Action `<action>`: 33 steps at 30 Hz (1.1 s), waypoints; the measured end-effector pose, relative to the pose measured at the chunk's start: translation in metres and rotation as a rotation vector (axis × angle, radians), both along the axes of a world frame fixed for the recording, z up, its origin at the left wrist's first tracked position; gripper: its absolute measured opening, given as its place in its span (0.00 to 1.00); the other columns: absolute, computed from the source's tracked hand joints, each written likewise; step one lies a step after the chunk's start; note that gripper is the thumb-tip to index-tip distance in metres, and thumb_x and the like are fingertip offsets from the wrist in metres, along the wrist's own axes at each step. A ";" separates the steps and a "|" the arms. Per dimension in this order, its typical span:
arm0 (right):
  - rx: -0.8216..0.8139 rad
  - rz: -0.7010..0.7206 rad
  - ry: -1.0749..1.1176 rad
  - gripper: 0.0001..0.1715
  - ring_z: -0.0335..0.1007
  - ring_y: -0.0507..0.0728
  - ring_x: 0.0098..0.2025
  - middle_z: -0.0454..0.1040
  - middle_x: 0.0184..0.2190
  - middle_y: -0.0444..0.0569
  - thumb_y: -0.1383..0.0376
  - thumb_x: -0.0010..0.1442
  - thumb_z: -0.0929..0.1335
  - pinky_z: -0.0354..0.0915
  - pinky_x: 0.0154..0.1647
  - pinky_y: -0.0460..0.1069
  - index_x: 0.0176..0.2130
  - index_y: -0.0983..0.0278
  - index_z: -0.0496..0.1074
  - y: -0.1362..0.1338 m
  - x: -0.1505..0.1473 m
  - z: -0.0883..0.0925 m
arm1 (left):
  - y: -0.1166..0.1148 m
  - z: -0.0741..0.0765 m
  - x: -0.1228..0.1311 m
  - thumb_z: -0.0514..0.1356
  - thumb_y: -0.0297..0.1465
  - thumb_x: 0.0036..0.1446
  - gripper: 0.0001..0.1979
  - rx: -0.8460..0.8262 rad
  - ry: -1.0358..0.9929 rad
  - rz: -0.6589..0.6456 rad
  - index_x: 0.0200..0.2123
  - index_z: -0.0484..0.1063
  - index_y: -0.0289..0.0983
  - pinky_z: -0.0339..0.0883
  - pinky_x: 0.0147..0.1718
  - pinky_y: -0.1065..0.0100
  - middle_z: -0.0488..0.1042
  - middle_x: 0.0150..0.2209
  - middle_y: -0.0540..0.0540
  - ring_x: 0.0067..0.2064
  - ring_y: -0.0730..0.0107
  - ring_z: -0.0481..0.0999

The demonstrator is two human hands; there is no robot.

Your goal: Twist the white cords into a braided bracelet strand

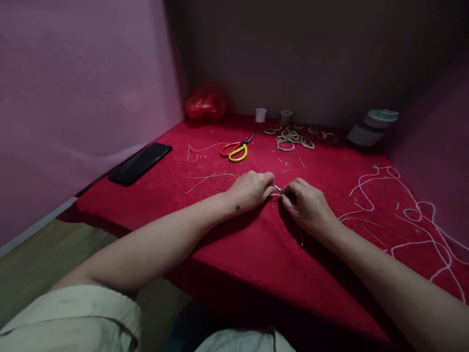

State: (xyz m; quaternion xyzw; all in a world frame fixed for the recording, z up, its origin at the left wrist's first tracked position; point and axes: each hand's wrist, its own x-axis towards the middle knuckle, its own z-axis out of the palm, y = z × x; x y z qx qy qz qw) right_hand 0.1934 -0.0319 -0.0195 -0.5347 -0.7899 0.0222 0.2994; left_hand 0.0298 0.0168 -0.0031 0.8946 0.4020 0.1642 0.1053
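Observation:
My left hand (252,189) and my right hand (306,205) rest close together on the red cloth (227,244), fingers pinched. Between the fingertips runs a short, thin piece of cord with something small and pale on it (277,189); both hands grip it. What exactly the small piece is I cannot make out. Thin cut strands (210,177) lie just left of my left hand. A long white cord (410,215) loops over the cloth to the right of my right forearm.
Scissors with one red and one yellow handle (236,149) lie behind my hands. Several finished beaded loops (293,139) sit further back. A black phone (141,163) lies at the left edge. A red bag (205,103), two small cups (261,115) and a tipped container (372,127) stand by the wall.

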 end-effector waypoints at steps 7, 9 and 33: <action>-0.071 -0.006 0.048 0.05 0.64 0.53 0.27 0.68 0.24 0.48 0.71 0.53 0.63 0.58 0.28 0.47 0.26 0.64 0.66 0.000 0.001 0.005 | -0.007 0.019 -0.003 0.52 0.28 0.55 0.09 -0.301 -0.123 -0.060 0.35 0.71 0.35 0.62 0.26 0.71 0.74 0.24 0.49 0.20 0.77 0.69; -0.092 -0.015 0.048 0.05 0.64 0.53 0.27 0.68 0.24 0.48 0.70 0.53 0.64 0.58 0.28 0.47 0.26 0.65 0.66 0.001 0.001 0.005 | -0.011 0.023 -0.002 0.53 0.28 0.54 0.09 -0.390 -0.166 -0.081 0.38 0.70 0.35 0.63 0.26 0.72 0.74 0.24 0.51 0.18 0.79 0.68; -0.111 0.029 0.120 0.06 0.67 0.54 0.28 0.71 0.25 0.49 0.70 0.53 0.64 0.60 0.29 0.47 0.26 0.65 0.69 0.002 0.004 0.006 | -0.009 0.000 0.007 0.51 0.30 0.56 0.08 0.054 0.033 -0.053 0.32 0.69 0.36 0.63 0.30 0.67 0.71 0.28 0.46 0.30 0.70 0.69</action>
